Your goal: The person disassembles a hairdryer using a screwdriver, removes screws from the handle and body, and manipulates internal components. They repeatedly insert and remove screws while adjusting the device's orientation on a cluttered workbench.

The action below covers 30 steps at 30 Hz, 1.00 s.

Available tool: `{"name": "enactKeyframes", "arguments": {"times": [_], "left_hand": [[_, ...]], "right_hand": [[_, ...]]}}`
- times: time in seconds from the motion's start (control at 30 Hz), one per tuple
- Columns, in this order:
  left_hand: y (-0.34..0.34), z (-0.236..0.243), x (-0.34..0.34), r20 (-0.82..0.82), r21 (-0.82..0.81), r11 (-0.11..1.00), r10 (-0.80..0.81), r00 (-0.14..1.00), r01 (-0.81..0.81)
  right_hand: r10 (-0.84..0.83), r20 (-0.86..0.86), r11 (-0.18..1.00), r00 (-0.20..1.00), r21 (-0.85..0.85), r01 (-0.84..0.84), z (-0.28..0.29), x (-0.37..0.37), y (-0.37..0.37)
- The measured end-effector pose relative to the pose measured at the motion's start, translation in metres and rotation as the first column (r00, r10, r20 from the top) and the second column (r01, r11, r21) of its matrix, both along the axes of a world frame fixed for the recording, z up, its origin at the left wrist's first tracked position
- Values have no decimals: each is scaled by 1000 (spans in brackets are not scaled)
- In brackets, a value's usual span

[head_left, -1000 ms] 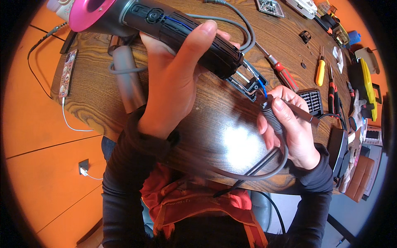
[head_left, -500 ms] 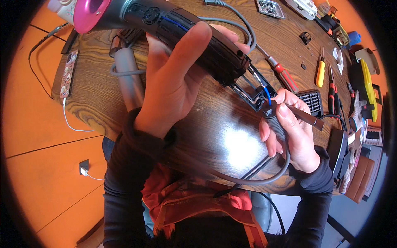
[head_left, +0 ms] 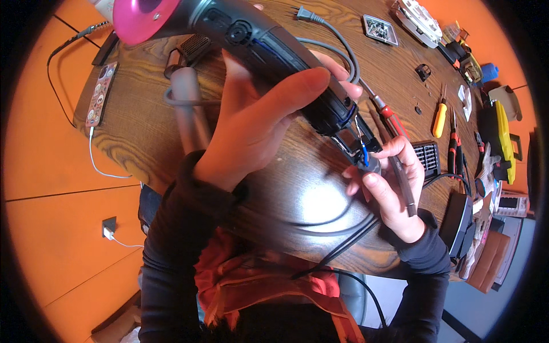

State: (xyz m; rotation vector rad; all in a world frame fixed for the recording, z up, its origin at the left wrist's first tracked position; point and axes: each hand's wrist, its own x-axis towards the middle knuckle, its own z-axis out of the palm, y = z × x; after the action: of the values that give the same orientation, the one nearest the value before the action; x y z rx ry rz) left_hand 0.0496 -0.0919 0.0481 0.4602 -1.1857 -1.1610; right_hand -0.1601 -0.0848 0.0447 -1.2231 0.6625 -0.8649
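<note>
A hair dryer point(head_left: 280, 60), dark-handled with a pink ring point(head_left: 137, 26) at its head, slants across the upper middle. My left hand point(head_left: 249, 128) is wrapped round its handle, thumb on top. The handle's lower end is open, showing a frame with thin wires, one a blue wire point(head_left: 365, 154). Just below it, my right hand point(head_left: 400, 191) pinches the power cord's grey end sleeve point(head_left: 370, 166). A slim dark rod-shaped tool point(head_left: 405, 180) also lies in my right hand, across the fingers. The grey power cord point(head_left: 326, 231) loops below, blurred in part.
Right of my hands lie a red-handled screwdriver point(head_left: 393, 122), a yellow-handled screwdriver point(head_left: 440, 120), a bit case point(head_left: 426, 157) and pliers point(head_left: 454, 151). A small-parts tray point(head_left: 380, 30) and plug point(head_left: 309, 16) sit farther back. A grey tube point(head_left: 186, 100) stands left.
The hair dryer has shifted right and slightly down with my left hand. My right hand has moved down and left, and the rod-shaped tool has turned steeper in it.
</note>
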Motion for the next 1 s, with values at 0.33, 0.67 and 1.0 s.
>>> {"name": "enactKeyframes", "arguments": {"times": [0.33,0.67,1.0], "left_hand": [[2,6,-2,8,112,987,111,994,-111],[3,2,-6,-72,304,946,144,987,-116],[5,-3,-14,-119,252,966,79,990,-47]], "right_hand": [[-12,-171,982,985,-189,-21,-15,1,-5],[-172,80,948,982,-256,188,-8,4,-6],[-759,238,308,606,-689,656,5,-91,-117]]}}
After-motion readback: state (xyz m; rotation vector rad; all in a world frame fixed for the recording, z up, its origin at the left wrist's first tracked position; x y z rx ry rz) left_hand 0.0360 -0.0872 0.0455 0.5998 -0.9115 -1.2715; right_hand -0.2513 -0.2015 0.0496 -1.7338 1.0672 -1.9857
